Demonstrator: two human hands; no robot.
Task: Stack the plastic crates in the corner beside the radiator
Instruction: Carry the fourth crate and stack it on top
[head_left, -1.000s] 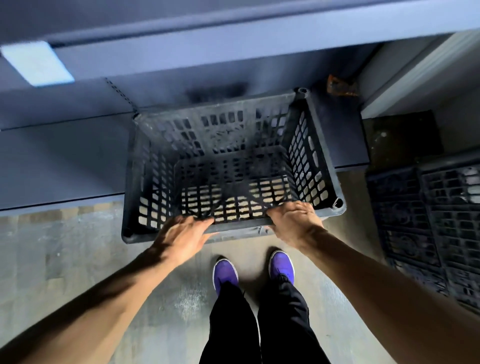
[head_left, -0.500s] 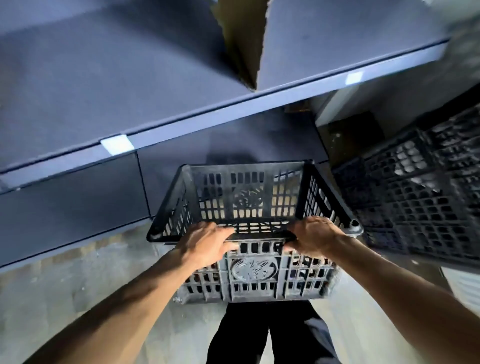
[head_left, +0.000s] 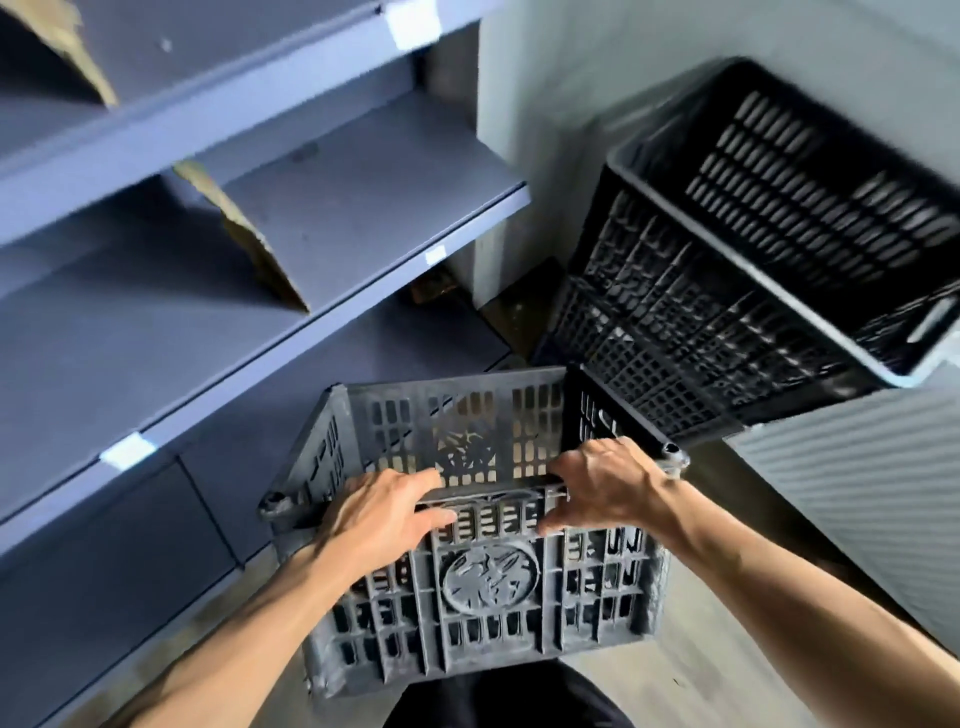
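Both hands, left hand (head_left: 382, 512) and right hand (head_left: 605, 486), curl their fingers over the near rim of one grey crate (head_left: 488, 587), held up beside a stack of black crates (head_left: 727, 291) above the radiator (head_left: 852, 493); their count is unclear.

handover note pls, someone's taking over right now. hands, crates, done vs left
Left hand: gripping the near rim of the carried crate, fingers curled over the edge.
Right hand: gripping the same rim, closer to the right corner.
Carried crate: empty, off the floor, held in front of the body beside the grey shelving.
Crate stack: black crates already piled in the corner, next to the white radiator; top one is open and looks empty.
Done: some crates stacked, this one picked up.
Left: carry it right and set it onto the stack. Whether other crates remain is not visible.
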